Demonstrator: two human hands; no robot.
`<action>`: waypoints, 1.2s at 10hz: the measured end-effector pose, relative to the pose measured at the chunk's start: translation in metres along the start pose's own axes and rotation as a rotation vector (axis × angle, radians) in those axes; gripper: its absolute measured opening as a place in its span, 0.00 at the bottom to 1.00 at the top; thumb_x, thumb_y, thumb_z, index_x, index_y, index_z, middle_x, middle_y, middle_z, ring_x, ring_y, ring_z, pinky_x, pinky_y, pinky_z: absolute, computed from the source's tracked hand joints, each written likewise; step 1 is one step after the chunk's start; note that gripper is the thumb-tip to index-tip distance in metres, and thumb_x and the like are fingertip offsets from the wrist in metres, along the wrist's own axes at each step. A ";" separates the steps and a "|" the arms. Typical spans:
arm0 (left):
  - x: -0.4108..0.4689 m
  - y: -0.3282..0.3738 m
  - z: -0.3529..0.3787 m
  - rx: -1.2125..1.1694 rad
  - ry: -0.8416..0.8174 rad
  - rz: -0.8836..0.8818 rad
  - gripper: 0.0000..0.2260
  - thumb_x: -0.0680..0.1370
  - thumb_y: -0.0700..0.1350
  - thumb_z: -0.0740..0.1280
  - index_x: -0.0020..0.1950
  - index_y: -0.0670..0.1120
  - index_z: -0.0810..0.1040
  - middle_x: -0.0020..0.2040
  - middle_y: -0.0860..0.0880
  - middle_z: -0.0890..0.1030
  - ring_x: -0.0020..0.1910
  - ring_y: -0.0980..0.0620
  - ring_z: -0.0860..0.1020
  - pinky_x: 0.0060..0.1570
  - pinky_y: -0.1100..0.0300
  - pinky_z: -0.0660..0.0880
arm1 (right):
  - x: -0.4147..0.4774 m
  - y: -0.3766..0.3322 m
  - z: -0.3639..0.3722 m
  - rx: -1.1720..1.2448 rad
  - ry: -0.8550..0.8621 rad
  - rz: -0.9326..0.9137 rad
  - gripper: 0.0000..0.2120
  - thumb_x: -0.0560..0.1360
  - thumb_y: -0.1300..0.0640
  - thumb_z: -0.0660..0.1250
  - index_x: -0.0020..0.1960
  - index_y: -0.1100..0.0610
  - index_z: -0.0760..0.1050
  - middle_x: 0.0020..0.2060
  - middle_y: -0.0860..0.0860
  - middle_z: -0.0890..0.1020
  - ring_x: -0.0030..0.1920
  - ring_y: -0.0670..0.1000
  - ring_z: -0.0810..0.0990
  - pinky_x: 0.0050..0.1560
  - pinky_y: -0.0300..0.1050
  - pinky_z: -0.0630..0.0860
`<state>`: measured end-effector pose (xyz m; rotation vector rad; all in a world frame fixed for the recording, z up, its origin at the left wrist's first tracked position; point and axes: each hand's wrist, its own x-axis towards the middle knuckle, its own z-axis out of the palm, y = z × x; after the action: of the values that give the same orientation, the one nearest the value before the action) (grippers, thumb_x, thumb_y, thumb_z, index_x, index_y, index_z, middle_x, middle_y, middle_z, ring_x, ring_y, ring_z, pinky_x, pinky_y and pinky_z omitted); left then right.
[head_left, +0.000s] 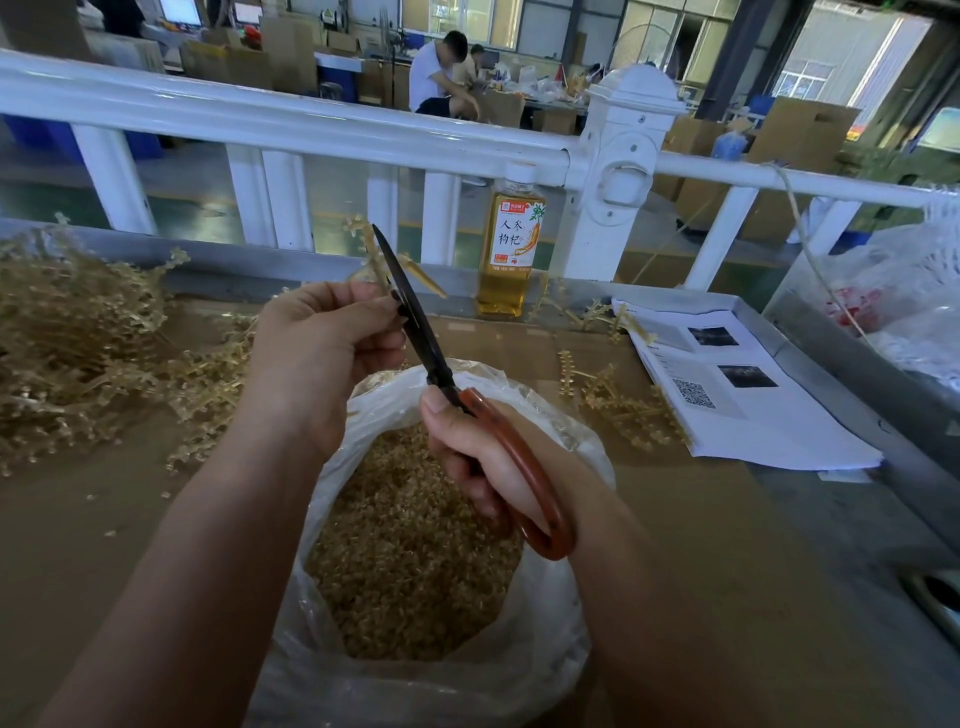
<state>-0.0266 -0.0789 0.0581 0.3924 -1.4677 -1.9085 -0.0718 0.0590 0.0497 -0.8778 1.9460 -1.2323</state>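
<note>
Ok so everything here goes around the big white plastic bag (545, 675) sitting open in the middle of the brown tabletop (104, 571). It's loaded with small tan cut bits (405, 545).

Both hands are up over the bag's far rim. The left hand (327, 353) is curled, with its fingertips pinching a tan plastic sprig (366, 239) that sticks up past them, beyond the bag. The right hand (478, 457) is wrapped tight round the orange handle loops of a pair of scissors (439, 364), thumb resting up near the pivot. The dark blades point up and away from the bag and cross right in front of the sprig at the left fingertips. They look like one dark strip to me, so pretty much together, but I can't tell if the sprig is actually between them.

Left of the bag there's a big tangled pile of sprigs (78, 338) just like the one being held. A few loose sprigs (618, 400) lie to the right of the bag, just beside a stack of printed papers (743, 415) with a QR code on top. Past the bag's far side a bottle (511, 244) of amber drink stands upright against a white railing (311, 124). Way off to the bag's right, some crumpled clear plastic (909, 291) is heaped up.
</note>
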 end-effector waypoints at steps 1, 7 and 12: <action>0.000 -0.001 0.000 0.020 -0.001 0.008 0.07 0.74 0.33 0.65 0.39 0.42 0.74 0.26 0.52 0.80 0.25 0.58 0.76 0.29 0.66 0.75 | 0.000 -0.001 -0.001 -0.025 0.001 -0.001 0.18 0.76 0.37 0.53 0.37 0.49 0.66 0.29 0.48 0.69 0.26 0.46 0.66 0.29 0.40 0.65; -0.001 -0.001 0.000 0.024 -0.010 0.017 0.05 0.74 0.33 0.65 0.39 0.42 0.75 0.26 0.52 0.80 0.26 0.58 0.77 0.30 0.66 0.75 | 0.002 0.005 -0.003 0.164 -0.067 0.050 0.16 0.79 0.42 0.52 0.36 0.49 0.65 0.19 0.43 0.72 0.17 0.36 0.69 0.22 0.31 0.66; -0.002 0.001 0.002 -0.031 0.080 0.005 0.09 0.77 0.38 0.64 0.36 0.43 0.76 0.24 0.52 0.76 0.23 0.56 0.74 0.25 0.66 0.73 | 0.003 0.000 -0.003 -0.052 -0.022 0.010 0.18 0.75 0.37 0.54 0.35 0.49 0.65 0.26 0.49 0.68 0.23 0.45 0.66 0.27 0.39 0.64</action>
<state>-0.0263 -0.0760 0.0591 0.4450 -1.3846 -1.8878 -0.0757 0.0580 0.0499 -0.9029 1.9711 -1.1662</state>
